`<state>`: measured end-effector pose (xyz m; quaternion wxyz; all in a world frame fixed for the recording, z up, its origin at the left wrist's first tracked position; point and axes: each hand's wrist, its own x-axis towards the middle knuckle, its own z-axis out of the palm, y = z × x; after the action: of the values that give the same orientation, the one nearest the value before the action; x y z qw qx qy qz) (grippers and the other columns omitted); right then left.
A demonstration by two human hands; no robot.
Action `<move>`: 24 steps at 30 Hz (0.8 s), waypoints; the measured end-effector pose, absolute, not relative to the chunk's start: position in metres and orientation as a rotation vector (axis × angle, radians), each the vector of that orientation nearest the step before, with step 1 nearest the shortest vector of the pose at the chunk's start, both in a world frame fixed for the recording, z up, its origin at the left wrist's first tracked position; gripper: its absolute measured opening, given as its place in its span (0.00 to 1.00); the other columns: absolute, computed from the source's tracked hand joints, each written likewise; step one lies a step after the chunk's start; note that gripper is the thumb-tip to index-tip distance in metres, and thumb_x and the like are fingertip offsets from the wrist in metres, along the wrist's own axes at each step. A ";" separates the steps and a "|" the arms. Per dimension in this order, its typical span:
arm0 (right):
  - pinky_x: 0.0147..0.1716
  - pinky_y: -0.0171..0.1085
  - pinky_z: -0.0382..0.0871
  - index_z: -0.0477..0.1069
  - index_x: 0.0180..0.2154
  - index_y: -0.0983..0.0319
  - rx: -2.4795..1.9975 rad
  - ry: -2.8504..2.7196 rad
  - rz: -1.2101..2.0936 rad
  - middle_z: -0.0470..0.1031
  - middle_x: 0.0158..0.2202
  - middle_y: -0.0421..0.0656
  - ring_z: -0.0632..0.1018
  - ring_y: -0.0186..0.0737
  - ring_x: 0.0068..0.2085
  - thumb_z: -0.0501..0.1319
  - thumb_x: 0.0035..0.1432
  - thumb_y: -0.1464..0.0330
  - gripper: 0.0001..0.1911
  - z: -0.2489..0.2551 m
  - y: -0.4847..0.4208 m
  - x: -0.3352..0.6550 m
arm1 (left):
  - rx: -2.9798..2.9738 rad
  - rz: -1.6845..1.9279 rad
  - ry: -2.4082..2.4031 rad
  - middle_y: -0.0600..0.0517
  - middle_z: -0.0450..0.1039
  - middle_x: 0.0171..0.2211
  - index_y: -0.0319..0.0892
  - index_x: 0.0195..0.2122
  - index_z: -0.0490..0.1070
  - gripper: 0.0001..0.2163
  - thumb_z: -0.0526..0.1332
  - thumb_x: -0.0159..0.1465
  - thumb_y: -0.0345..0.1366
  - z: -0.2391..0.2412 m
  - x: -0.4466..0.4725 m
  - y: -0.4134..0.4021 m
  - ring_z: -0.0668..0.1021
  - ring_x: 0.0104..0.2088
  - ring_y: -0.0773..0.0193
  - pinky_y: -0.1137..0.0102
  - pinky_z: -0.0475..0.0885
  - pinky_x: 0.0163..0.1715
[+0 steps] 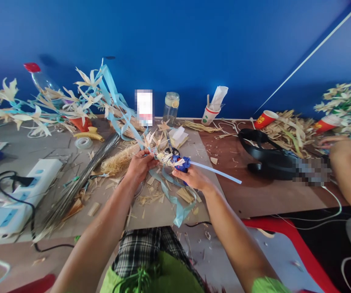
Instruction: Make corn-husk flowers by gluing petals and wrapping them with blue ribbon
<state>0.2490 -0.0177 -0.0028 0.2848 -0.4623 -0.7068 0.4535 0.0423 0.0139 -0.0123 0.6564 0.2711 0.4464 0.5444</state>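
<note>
1. Nearest to me are the person's checked shorts (138, 246), below the table edge, with a pale blue ribbon (179, 211) trailing over the brown paper (175, 221) just above them.
2. Beyond that, the right hand (192, 177) is wrapped around a blue glue gun (182, 163), thumb on its near side; the fingers underneath are hidden from me. A glue stick (218, 172) juts well out of its back, so I'd guess there is plenty left to use.
3. Just beside it, the left hand (143, 164) has its fingertips drawn together in a pinch on the husk bundle (164, 158), which sits between the two hands. Whether glue is on it, I can't tell. I'd call this piece partly made.
4. To the left lie bare wires (86, 177) and a roll of tape (83, 143); the wires look unused so far.
5. Farther back on the left, a spray of pale flowers (83, 110) on blue-wrapped stems looks already put together.
6. At the right, another person's hand (347, 147) reaches over the table, near black straps (267, 158).
7. Behind those, a heap of dry husks (294, 130) seems to be unworked material, close to the blue wall (193, 44).
</note>
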 end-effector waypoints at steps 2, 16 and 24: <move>0.31 0.34 0.60 0.68 0.29 0.62 -1.233 -1.882 1.245 0.66 0.24 0.38 0.65 0.35 0.29 0.59 0.52 0.53 0.18 -0.002 -0.018 0.250 | 0.618 1.245 1.021 0.52 0.74 0.24 0.38 0.28 0.65 0.10 0.67 0.49 0.30 -0.011 0.042 0.014 0.77 0.23 0.68 0.70 0.75 0.30; 0.25 0.35 0.58 0.68 0.34 0.61 -1.452 -1.446 1.001 0.66 0.26 0.41 0.66 0.38 0.28 0.59 0.52 0.51 0.19 -0.002 -0.012 0.274 | 0.633 1.180 0.930 0.49 0.76 0.28 0.39 0.29 0.64 0.11 0.67 0.50 0.30 -0.012 0.037 0.014 0.79 0.26 0.62 0.65 0.76 0.31; 0.43 0.45 0.63 0.70 0.38 0.65 -2.041 -1.501 0.347 0.70 0.41 0.55 0.72 0.51 0.43 0.59 0.52 0.58 0.17 -0.014 0.008 0.283 | 0.610 1.175 0.873 0.51 0.75 0.25 0.38 0.28 0.65 0.10 0.68 0.49 0.30 -0.006 0.038 0.012 0.78 0.24 0.64 0.68 0.75 0.27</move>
<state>0.2829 0.0084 -0.0139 0.2880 -0.7643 -0.5621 0.1300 0.0382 0.0116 -0.0062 0.7018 0.2740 0.3921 0.5278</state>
